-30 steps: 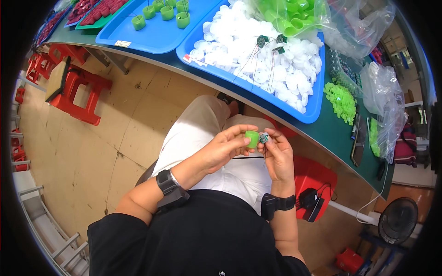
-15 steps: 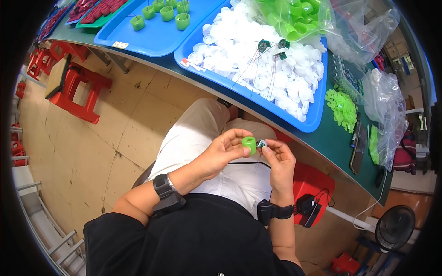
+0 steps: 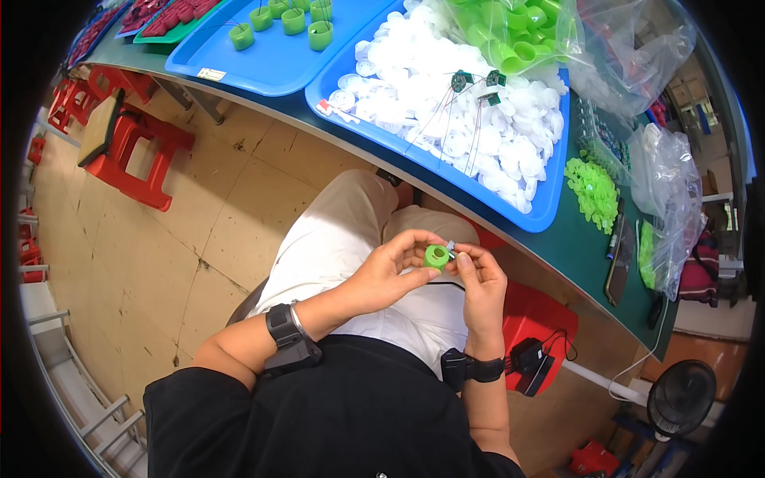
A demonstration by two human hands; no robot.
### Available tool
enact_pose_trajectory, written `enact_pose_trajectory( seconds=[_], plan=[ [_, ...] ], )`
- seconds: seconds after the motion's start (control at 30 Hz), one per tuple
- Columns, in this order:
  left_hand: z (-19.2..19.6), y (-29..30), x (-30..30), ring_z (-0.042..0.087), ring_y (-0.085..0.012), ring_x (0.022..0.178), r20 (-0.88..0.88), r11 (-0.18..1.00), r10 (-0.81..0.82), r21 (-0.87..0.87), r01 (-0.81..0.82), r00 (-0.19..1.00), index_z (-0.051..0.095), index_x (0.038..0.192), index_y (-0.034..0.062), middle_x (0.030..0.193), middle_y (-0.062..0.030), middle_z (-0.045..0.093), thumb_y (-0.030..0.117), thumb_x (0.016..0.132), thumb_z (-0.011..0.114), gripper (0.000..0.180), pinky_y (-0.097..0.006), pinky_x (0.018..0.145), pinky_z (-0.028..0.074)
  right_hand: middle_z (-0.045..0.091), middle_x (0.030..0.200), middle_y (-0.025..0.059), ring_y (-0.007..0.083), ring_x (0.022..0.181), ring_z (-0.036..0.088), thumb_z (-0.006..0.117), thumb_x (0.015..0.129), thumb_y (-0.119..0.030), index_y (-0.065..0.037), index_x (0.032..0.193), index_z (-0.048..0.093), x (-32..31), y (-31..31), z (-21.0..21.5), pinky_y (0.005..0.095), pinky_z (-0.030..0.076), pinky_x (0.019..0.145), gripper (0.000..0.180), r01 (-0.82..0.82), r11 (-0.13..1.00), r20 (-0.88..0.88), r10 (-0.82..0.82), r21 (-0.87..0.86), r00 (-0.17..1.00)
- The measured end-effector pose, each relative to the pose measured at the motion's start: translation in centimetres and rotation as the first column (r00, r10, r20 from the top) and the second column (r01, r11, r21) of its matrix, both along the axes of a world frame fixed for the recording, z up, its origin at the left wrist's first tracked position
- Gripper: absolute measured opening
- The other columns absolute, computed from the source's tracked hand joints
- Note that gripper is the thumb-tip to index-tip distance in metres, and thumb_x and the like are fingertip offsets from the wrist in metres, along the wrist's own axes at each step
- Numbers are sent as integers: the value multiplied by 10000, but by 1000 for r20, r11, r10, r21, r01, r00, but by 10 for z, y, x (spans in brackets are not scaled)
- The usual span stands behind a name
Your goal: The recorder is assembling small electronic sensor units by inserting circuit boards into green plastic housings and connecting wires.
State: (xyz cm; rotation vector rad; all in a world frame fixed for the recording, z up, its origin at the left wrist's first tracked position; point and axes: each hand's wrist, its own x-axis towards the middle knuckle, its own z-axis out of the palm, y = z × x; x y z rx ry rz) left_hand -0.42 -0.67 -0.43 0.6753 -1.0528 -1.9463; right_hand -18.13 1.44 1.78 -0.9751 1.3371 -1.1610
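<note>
Head view: the person sits at a green surface (image 3: 574, 243) and holds both hands over the lap, below the surface's edge. The left hand (image 3: 390, 271) has its grip pinched on a green ring (image 3: 436, 256), thumb under it and fingers curled over the top. The right hand (image 3: 478, 279) meets it from the other side; its fingertips press a small pale part (image 3: 451, 247) against the ring's rim, so this grip is also closed, pinching that part. What the part is cannot be told. A thin dark wire (image 3: 446, 284) runs below the ring between the two hands. Each wrist carries a black band.

On the surface, well apart from the hands, a blue tray (image 3: 550, 209) holds a heap of white caps (image 3: 414, 64) with a few small dark parts on thin wires (image 3: 470, 84) lying on top. To its left, a second blue tray (image 3: 263, 72) holds several green rings (image 3: 293, 19). A clear bag (image 3: 510, 36) of green rings lies across the far edge of the first tray. A pile of small green pieces (image 3: 594, 191) sits just right of that tray. Red stools (image 3: 131, 139) stand on the tiled floor at left, and a fan (image 3: 681, 406) stands at lower right.
</note>
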Motion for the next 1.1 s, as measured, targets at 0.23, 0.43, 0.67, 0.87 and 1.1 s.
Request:
enact_pose_trajectory(
  seconds=[0.23,0.43,0.67,0.87,1.1],
  plan=[
    [0,-2,-3,513,-155,1179,-78,999,14,40,-11,997,414,1273,23,1288,-112,519,33,924,567,381,-261,914,452,659,939,85,126,818,636,606,911,-39,52,1069,613,-4,1,-10,250,511,762,182,29,998,0,-29,-58,1000],
    [-10,-6,3,521,-124,1057,-245,897,207,435,-84,947,421,1302,38,1182,-75,576,173,918,628,456,-281,905,416,664,939,98,150,837,655,594,913,-22,49,1061,615,2,4,-1,263,520,776,166,-30,999,103,31,-10,994],
    [-8,-1,-6,554,-121,972,-162,916,249,359,-178,955,480,1200,38,1084,-53,588,84,894,645,350,-258,834,458,652,969,101,154,855,656,590,908,2,47,1087,587,6,2,-1,264,522,790,185,-94,995,101,95,-14,990],
    [-7,5,-5,571,-131,940,229,970,239,-105,-220,944,506,1153,19,1121,-71,569,53,856,685,349,-253,755,486,642,1016,104,147,940,628,591,902,15,41,1129,564,9,2,-12,262,506,834,230,-95,994,153,101,-48,983],
    [5,6,-4,589,-265,946,253,692,481,-697,-186,839,520,1264,-2,1111,-140,566,118,828,710,491,-325,768,495,646,1055,118,154,968,619,574,907,18,27,1185,528,-3,4,-27,269,490,857,283,-156,982,410,186,-104,893]
  ],
)
